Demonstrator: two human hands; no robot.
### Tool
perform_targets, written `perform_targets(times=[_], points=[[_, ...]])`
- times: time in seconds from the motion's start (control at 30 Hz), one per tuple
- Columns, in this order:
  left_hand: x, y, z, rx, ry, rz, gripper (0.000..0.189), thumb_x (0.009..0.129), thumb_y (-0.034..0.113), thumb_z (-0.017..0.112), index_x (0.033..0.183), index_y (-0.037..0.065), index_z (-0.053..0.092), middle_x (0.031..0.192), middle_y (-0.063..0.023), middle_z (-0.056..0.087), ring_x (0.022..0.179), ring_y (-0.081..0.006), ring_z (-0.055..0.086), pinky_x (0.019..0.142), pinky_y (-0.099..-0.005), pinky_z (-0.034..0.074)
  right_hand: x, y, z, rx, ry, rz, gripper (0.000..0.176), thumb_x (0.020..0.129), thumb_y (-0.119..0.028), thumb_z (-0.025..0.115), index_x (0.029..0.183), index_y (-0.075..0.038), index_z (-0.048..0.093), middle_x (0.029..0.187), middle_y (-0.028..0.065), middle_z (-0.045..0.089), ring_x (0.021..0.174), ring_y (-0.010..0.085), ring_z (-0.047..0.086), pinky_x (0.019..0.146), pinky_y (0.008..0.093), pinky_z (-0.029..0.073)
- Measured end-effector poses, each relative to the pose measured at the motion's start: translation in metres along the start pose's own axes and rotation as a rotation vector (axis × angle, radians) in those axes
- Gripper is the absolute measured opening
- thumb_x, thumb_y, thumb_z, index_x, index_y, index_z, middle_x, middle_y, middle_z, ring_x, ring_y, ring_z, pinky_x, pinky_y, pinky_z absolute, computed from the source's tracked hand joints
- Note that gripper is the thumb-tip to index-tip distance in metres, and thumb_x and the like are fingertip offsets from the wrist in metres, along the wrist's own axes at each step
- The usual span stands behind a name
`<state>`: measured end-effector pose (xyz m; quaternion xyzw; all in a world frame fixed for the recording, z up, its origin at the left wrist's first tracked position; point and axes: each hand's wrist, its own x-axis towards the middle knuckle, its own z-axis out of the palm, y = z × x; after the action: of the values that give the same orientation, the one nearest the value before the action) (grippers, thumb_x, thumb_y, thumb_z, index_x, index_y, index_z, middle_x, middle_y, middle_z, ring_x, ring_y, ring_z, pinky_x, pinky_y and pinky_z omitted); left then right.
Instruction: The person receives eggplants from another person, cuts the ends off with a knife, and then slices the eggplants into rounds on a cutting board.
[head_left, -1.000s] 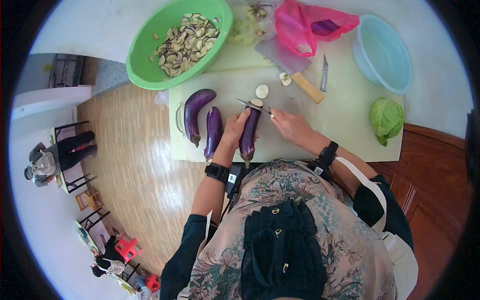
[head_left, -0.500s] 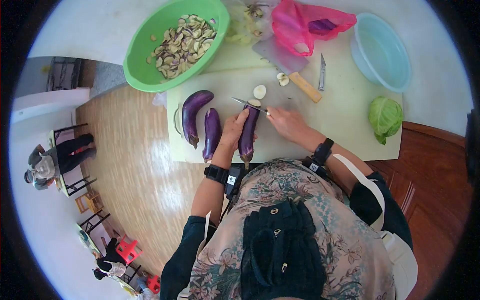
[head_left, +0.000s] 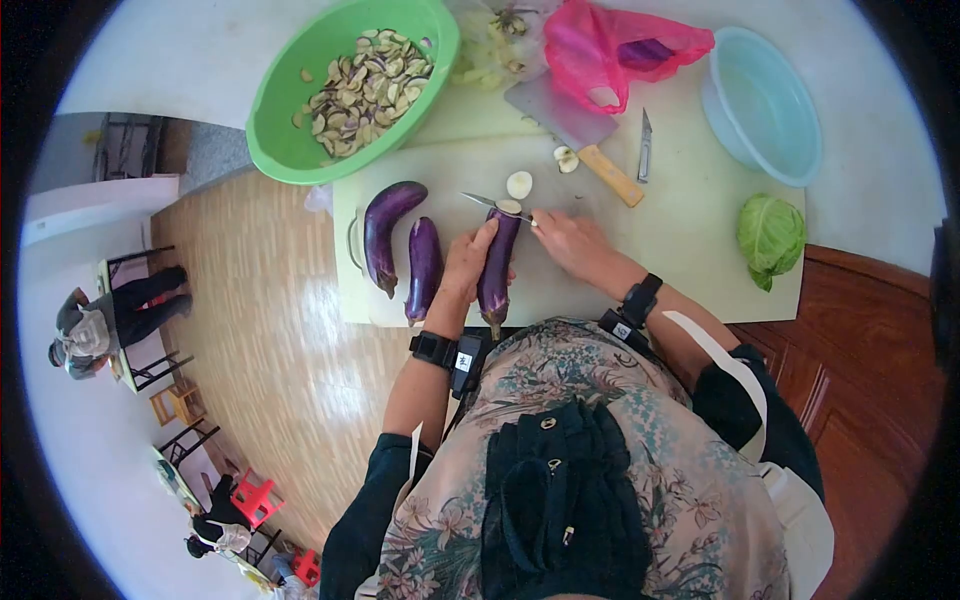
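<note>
My left hand (head_left: 466, 262) is wrapped round a long purple eggplant (head_left: 496, 268), its stem end toward me. In my right hand (head_left: 573, 243) is a small knife (head_left: 480, 200), whose blade lies at the eggplant's pale cut end. Just beyond that end, a round white slice (head_left: 519, 184) rests on the white cutting board (head_left: 640, 270). To the left of my left hand lie two whole eggplants, a straight one (head_left: 424, 265) and a curved one (head_left: 386, 235). The right fingers close on the knife's handle and mostly hide it.
A green basin (head_left: 262, 130) of eggplant slices stands back left. Behind the board are a cleaver (head_left: 612, 174), a folding knife (head_left: 644, 148) and a pink bag (head_left: 580, 50). At right are a pale blue basin (head_left: 712, 110) and a cabbage (head_left: 771, 238). People stand at distant tables.
The knife blade has shifted very slightly at the eggplant's cut end, and more of the pale cut face shows. My left hand keeps its hold in nearly the same place.
</note>
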<state>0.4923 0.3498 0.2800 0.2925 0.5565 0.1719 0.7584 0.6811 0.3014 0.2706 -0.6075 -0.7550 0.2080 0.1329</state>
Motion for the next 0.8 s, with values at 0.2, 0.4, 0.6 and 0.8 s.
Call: perform_targets(times=[0.2,0.4,0.6,0.8], points=[[-0.002,-0.002,-0.002,-0.012,-0.007,0.02,0.047,0.088,0.042,0.053,0.094,-0.005,0.053,0.069,-0.0133,0.06,0.048,-0.0231,0.06,0.041,-0.0341,0.052,-0.011,0.003,0.002,0.053,0.036,0.038,0.021,0.092,-0.023,0.045,0.1,-0.004,0.05,0.08,0.0167,0.06,0.068,0.0356,0.063,0.059,0.0456,0.051],[-0.002,0.001,0.002,0.004,-0.003,-0.003,0.047,0.089,0.042,0.052,0.093,-0.005,0.054,0.068,-0.0134,0.06,0.048,-0.0228,0.061,0.042,-0.0336,0.052,0.003,0.007,0.004,0.047,-0.056,0.037,0.024,0.092,-0.022,0.046,0.105,-0.003,0.05,0.084,0.0178,0.061,0.07,0.0361,0.063,0.06,0.045,0.051],[0.0,-0.004,-0.002,-0.033,-0.025,0.033,0.049,0.088,0.044,0.054,0.094,-0.006,0.054,0.067,-0.0126,0.06,0.048,-0.0222,0.06,0.042,-0.0331,0.052,0.012,0.004,0.007,0.046,0.016,0.054,0.025,0.09,-0.022,0.047,0.106,-0.004,0.053,0.079,0.0177,0.062,0.075,0.037,0.062,0.067,0.0455,0.05],[-0.002,-0.001,-0.002,-0.022,-0.017,-0.004,0.049,0.086,0.044,0.057,0.096,-0.005,0.055,0.069,-0.0128,0.061,0.049,-0.0214,0.06,0.043,-0.0319,0.052,0.014,0.015,-0.002,0.225,-0.047,0.113,0.026,0.089,-0.023,0.048,0.108,-0.006,0.054,0.081,0.0217,0.062,0.076,0.0377,0.061,0.068,0.0484,0.048]])
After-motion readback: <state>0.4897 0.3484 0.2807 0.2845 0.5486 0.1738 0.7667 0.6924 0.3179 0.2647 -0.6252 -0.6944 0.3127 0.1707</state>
